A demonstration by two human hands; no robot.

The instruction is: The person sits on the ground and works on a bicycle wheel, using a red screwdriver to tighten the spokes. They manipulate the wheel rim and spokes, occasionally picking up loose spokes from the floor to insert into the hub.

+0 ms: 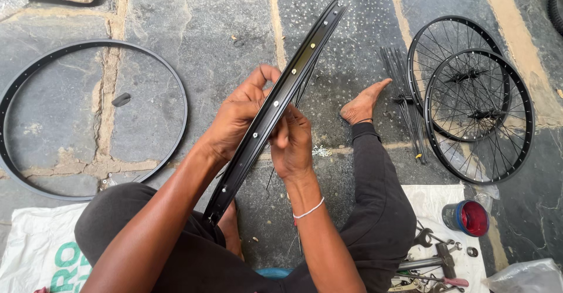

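**Rim held on edge, fingers at a spoke hole: where it could slip**

The person sits on the stone floor (223, 29) with a black rim (275, 102) standing on edge between the knees, its lower end resting by the lap and its upper end leaning away toward the top of the view. The left hand (237, 117) wraps the rim's outer side, thumb up along the edge. The right hand (291, 143) is closed in a pinch against the inner channel, beside a thin spoke (305, 85) running behind the rim; what the fingertips grip is too small to tell.

Likely troubles, as a judgement:

- The rim is steadied by one hand only. If the left grip loosens, the rim could twist or tip sideways and pull the spoke out of line.
- Whatever small part the right fingers pinch could drop and roll into a floor joint, or get lost among the small bright pieces (321, 150) near the bare foot (363, 102).
- A thin spoke pushed at an angle could bend or miss its hole.
- A falling rim could strike the foot.

Round about: a bare rim (176, 82) lies flat on the left, two spoked wheels (510, 87) overlap on the right, a spoke bundle (404, 99) lies beside them, and a red-lidded tin (469, 218) and tools (437, 263) sit on a white sack (428, 199).
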